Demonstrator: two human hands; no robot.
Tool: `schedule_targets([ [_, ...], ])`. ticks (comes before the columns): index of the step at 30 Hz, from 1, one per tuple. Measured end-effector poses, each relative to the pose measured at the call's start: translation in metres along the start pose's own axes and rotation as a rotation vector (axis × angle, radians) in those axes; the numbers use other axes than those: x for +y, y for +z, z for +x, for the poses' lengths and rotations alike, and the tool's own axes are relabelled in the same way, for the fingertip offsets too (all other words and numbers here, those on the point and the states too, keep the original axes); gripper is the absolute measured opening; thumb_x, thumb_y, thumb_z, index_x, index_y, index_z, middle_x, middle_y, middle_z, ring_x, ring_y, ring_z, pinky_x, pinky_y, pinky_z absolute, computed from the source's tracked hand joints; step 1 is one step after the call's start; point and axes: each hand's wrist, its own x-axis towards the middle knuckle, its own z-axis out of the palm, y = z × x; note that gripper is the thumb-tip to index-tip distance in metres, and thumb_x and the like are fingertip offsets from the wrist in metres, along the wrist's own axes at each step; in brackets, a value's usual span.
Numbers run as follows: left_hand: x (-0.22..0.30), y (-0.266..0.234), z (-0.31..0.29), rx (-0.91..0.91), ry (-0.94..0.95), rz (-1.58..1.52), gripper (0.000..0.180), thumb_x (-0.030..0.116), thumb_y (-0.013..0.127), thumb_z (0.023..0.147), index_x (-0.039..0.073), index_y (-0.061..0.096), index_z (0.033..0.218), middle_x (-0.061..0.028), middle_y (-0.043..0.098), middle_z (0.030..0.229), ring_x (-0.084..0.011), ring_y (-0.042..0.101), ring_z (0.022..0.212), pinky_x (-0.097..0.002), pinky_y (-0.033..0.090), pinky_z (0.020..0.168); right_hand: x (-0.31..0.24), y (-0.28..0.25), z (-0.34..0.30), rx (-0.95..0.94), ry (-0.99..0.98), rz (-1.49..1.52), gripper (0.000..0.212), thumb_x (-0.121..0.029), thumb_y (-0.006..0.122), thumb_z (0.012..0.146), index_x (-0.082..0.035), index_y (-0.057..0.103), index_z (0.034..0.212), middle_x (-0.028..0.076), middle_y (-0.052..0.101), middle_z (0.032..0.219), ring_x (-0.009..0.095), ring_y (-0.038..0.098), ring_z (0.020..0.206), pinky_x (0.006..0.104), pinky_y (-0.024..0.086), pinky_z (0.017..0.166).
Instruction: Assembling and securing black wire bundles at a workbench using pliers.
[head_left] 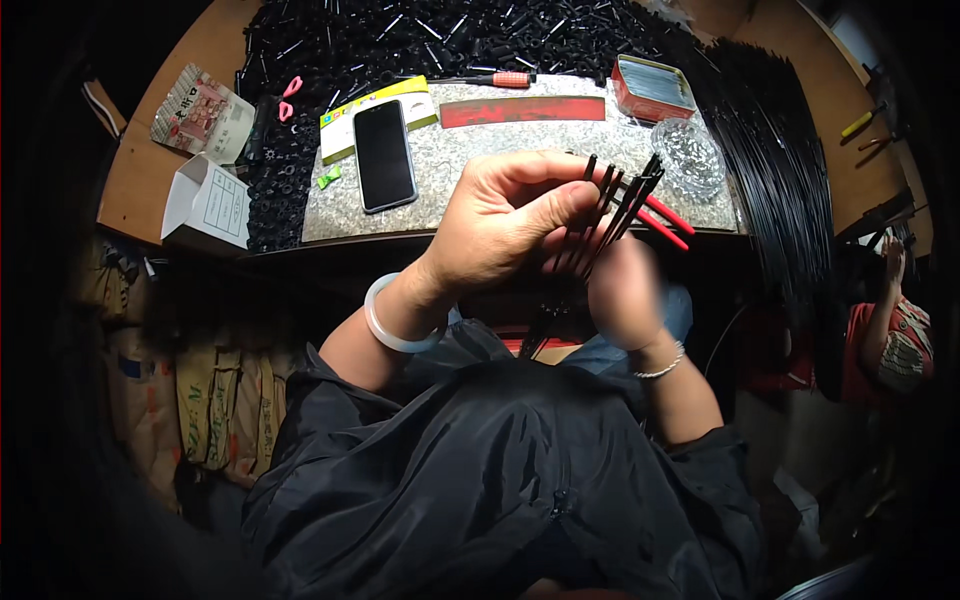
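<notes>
My left hand (500, 215), a pale bangle on its wrist, is closed with thumb and fingers around several thin black rods (632, 200), held above my lap. Two slim red handles (668, 222) of a tool like pliers stick out to the right from the same hand; the tool's head is hidden. Smeared by motion, my right hand (625, 295) is just below and right of the rods. Its fingers are partly hidden behind them, so I cannot tell whether it grips their lower part.
On the stone slab (440, 180) lie a phone (384, 155), a yellow-white box (345, 130), a red strip (522, 110), a red tin (653, 88) and a clear glass dish (688, 160). Black parts (430, 40) heap behind. Long black rods (780, 170) overhang the right edge. Another person's arm (880, 320) shows far right.
</notes>
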Motion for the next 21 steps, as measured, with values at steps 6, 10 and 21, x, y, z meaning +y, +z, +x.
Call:
schedule_targets([
  [6,0.002,0.000,0.005,0.008,0.098,0.090,0.015,0.001,0.062,0.083,-0.006,0.065,0.096,-0.0128,0.067,0.089,-0.0165,0.064,0.080,-0.0274,0.052,0.074,-0.069,0.014,0.031,-0.019,-0.227,0.215,0.028,-0.025,0.057,0.090,0.000,0.056,0.104,0.012,0.057,0.110,0.016,0.056,0.097,0.0278,0.042,0.091],
  [10,0.008,0.005,0.000,-0.004,0.173,0.201,0.014,-0.004,0.069,0.075,-0.005,0.067,0.089,-0.0125,0.068,0.084,-0.0159,0.065,0.077,-0.0262,0.051,0.070,-0.064,0.013,0.024,0.071,-0.212,0.010,0.021,-0.021,0.057,0.091,-0.001,0.056,0.096,0.012,0.056,0.106,0.017,0.053,0.098,0.0285,0.041,0.086],
  [21,-0.002,-0.189,-0.087,0.805,0.169,1.664,0.016,0.005,0.064,0.076,0.003,0.066,0.092,-0.0157,0.063,0.091,-0.0310,0.061,0.083,-0.0374,0.050,0.074,-0.074,-0.002,0.018,-0.054,-0.093,0.225,0.030,-0.032,0.066,0.083,-0.012,0.048,0.095,0.006,0.044,0.102,0.020,0.043,0.093,0.0402,0.040,0.085],
])
